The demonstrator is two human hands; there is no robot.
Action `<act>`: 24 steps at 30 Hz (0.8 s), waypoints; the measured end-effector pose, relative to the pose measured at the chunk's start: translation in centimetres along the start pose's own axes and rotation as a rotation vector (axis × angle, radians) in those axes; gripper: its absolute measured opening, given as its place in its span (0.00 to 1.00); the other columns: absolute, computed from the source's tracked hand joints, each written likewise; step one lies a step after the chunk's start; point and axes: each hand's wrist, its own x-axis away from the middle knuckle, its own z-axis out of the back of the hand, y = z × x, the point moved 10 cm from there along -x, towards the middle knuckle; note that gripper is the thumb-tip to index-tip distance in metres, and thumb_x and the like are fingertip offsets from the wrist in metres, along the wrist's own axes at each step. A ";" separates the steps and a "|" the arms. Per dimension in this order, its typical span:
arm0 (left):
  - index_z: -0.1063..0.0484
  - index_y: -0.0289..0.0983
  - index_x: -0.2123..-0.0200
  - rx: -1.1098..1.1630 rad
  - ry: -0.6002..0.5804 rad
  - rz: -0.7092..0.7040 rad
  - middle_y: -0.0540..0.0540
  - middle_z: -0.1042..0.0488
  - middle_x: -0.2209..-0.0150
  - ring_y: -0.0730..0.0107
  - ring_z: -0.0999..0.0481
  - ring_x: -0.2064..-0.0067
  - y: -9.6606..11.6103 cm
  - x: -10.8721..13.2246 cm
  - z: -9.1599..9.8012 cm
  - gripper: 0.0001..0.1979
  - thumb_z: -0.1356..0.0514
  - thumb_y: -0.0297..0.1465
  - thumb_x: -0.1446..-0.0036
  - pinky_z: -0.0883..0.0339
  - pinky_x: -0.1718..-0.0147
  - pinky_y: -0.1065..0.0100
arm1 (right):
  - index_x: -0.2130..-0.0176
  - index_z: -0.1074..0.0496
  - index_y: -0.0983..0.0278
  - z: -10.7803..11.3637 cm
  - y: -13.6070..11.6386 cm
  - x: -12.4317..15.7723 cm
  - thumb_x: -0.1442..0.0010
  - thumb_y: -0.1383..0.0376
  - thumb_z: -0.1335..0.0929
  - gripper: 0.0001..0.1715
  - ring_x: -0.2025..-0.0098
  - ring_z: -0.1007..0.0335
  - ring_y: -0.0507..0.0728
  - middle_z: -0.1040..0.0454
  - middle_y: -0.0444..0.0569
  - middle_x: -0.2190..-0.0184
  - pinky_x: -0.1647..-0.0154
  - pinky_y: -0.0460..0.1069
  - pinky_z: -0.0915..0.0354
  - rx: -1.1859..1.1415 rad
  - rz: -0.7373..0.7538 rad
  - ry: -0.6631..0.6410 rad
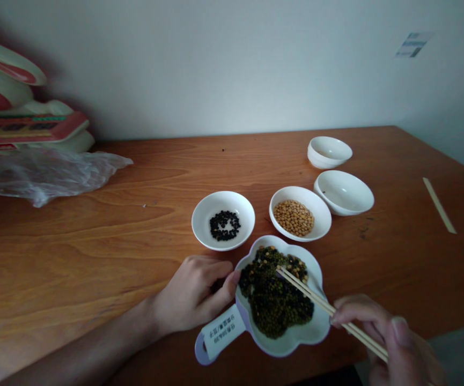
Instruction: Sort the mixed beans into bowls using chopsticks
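My right hand (pixel 388 335) grips a pair of wooden chopsticks (pixel 320 303) whose tips rest in a heap of mixed dark green, black and yellow beans (pixel 274 297). The beans fill a white flower-shaped dish (pixel 316 329) with a labelled handle at the table's near edge. My left hand (pixel 193 295) rests on the table beside the dish, fingers curled, its thumb against the dish's left rim. Behind stand a white bowl with black beans (pixel 222 220) and a white bowl with yellow soybeans (pixel 300 213).
Two empty white bowls (pixel 343 192) (pixel 329 151) stand at the back right. A paper chopstick sleeve (pixel 439 205) lies at the far right. Crumpled clear plastic (pixel 46 174) and stacked packages (pixel 22 118) occupy the back left of the wooden table (pixel 95 241).
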 end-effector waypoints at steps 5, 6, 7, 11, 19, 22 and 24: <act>0.39 0.39 0.73 0.019 -0.006 0.002 0.53 0.35 0.76 0.75 0.38 0.75 -0.1 0.0 -0.1 0.20 0.49 0.34 0.23 0.44 0.72 0.69 | 0.67 0.17 0.59 -1.1 -0.6 -0.3 0.25 0.42 0.46 0.41 0.66 0.20 0.64 0.19 0.55 0.69 0.71 0.52 0.30 -0.057 0.018 -0.071; 0.39 0.39 0.73 0.018 -0.007 0.003 0.54 0.36 0.76 0.75 0.38 0.75 -0.1 -0.1 -0.1 0.20 0.49 0.34 0.23 0.44 0.72 0.69 | 0.67 0.17 0.59 -1.2 -0.6 -0.3 0.25 0.40 0.46 0.42 0.66 0.20 0.64 0.19 0.55 0.69 0.71 0.52 0.30 -0.061 0.017 -0.072; 0.40 0.39 0.73 0.017 -0.008 0.003 0.54 0.36 0.76 0.75 0.38 0.75 -0.1 -0.1 -0.1 0.20 0.49 0.34 0.23 0.44 0.72 0.69 | 0.66 0.17 0.59 -1.2 -0.6 -0.3 0.26 0.39 0.46 0.42 0.65 0.21 0.63 0.19 0.55 0.69 0.71 0.52 0.30 -0.061 0.016 -0.071; 0.39 0.39 0.72 0.009 -0.014 0.007 0.53 0.35 0.76 0.75 0.38 0.75 -0.1 -0.1 -0.2 0.20 0.50 0.34 0.23 0.43 0.72 0.69 | 0.65 0.17 0.60 -1.2 -0.2 -0.1 0.26 0.38 0.45 0.42 0.64 0.21 0.63 0.19 0.55 0.67 0.68 0.52 0.29 -0.080 -0.006 -0.064; 0.37 0.39 0.73 0.009 0.011 -0.018 0.54 0.34 0.77 0.76 0.38 0.76 0.3 -0.1 0.2 0.20 0.48 0.32 0.24 0.43 0.74 0.70 | 0.66 0.17 0.59 -1.6 -0.4 -0.5 0.26 0.37 0.46 0.44 0.64 0.22 0.63 0.20 0.54 0.68 0.69 0.51 0.28 -0.107 0.005 -0.026; 0.37 0.39 0.72 0.013 -0.001 -0.015 0.53 0.35 0.76 0.76 0.38 0.75 0.2 -0.1 0.0 0.20 0.49 0.33 0.23 0.43 0.72 0.70 | 0.67 0.18 0.58 -1.5 -0.8 -0.6 0.26 0.37 0.48 0.44 0.64 0.22 0.62 0.20 0.53 0.69 0.69 0.51 0.29 -0.080 0.014 -0.028; 0.38 0.39 0.72 0.014 -0.013 -0.006 0.53 0.35 0.76 0.75 0.38 0.75 0.0 0.0 -0.1 0.20 0.50 0.33 0.23 0.43 0.72 0.69 | 0.66 0.18 0.58 -1.4 -1.1 -0.5 0.25 0.38 0.49 0.44 0.65 0.23 0.62 0.20 0.53 0.69 0.69 0.51 0.30 -0.057 0.026 -0.042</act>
